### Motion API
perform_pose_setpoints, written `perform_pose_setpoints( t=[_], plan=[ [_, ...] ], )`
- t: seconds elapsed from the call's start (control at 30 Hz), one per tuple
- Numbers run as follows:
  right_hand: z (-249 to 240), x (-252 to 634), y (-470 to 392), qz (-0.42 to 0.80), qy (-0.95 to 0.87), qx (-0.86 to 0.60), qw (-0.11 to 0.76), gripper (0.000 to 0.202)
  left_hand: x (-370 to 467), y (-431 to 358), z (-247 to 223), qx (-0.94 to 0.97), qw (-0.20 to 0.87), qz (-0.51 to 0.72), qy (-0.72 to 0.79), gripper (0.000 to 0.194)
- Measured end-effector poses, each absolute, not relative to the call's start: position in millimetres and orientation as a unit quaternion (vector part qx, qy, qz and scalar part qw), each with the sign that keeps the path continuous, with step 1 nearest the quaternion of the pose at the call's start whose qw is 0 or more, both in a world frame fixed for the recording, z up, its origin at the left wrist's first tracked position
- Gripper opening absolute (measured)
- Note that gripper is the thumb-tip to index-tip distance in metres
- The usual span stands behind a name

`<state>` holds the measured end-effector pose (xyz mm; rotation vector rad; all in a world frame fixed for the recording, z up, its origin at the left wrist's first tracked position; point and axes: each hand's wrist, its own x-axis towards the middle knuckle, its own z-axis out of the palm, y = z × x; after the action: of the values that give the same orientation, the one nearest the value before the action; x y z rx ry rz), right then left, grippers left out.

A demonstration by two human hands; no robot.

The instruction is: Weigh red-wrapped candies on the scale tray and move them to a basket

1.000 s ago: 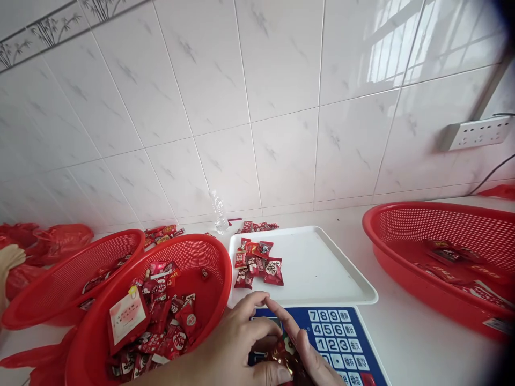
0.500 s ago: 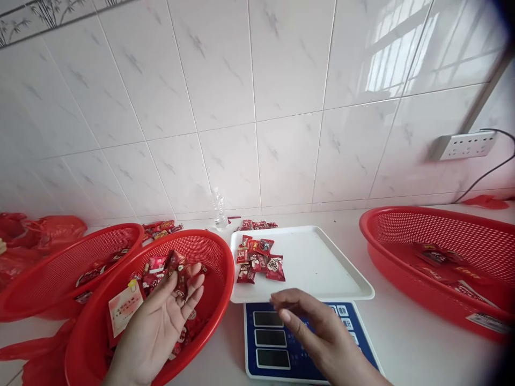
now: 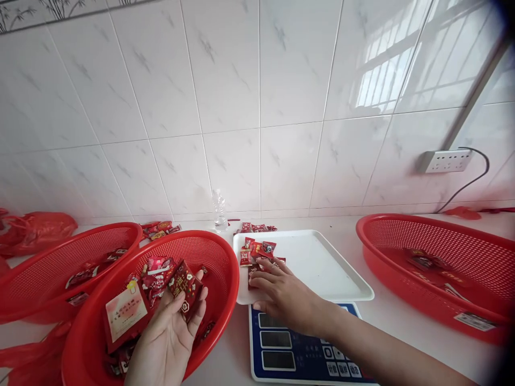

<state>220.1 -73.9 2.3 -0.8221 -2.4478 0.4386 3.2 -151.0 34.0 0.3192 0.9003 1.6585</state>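
My left hand (image 3: 171, 327), palm up over the near red basket (image 3: 219, 321), has its fingers curled round a dark red packet (image 3: 185, 287). Below it in the basket are more red packets (image 3: 156, 273) and a card (image 3: 126, 313) with a yellow clip. My right hand (image 3: 281, 289) lies palm down over small red candy packets (image 3: 259, 248) at the left of the white tray (image 3: 322, 268); its fingertips touch some of them, and the palm side is hidden. The tray sits on a blue scale (image 3: 306, 351), whose displays my right hand partly covers.
A second red basket (image 3: 120, 230) stands at the left, near red plastic bags (image 3: 44, 230). Another large red basket (image 3: 402, 220) is at the right. Behind the tray are a clear bottle (image 3: 219, 212) and loose packets (image 3: 253, 228). A socket strip (image 3: 446, 161) hangs on the tiled wall.
My right hand has moved left and forward from above the scale onto the packets in the tray. The packet in my left hand now shows its face more fully.
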Motion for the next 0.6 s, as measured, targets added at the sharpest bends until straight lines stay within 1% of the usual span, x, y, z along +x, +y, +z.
perform_pose_setpoints(
  t=[0.1, 0.23, 0.33, 0.6],
  plan=[
    [12.4, 234.6, -71.7, 0.17, -0.909, -0.284, 0.255, 0.025, 3.9, -152.6, 34.0, 0.112, 0.58, 0.705, 0.392, 0.049],
    [12.6, 260.6, -57.2, 0.163, -0.876, -0.364, 0.271, 0.032, 2.3, -153.9, 28.7, 0.101, 0.576, 0.708, 0.395, 0.054],
    [6.1, 273.1, -44.0, 0.157, -0.86, -0.408, 0.261, 0.036, 0.5, -154.2, 24.4, 0.093, 0.584, 0.703, 0.395, 0.055],
    [5.2, 260.1, -24.2, 0.145, -0.859, -0.431, 0.235, 0.027, -1.8, -153.6, 20.4, 0.122, 0.572, 0.714, 0.385, 0.06]
  ],
)
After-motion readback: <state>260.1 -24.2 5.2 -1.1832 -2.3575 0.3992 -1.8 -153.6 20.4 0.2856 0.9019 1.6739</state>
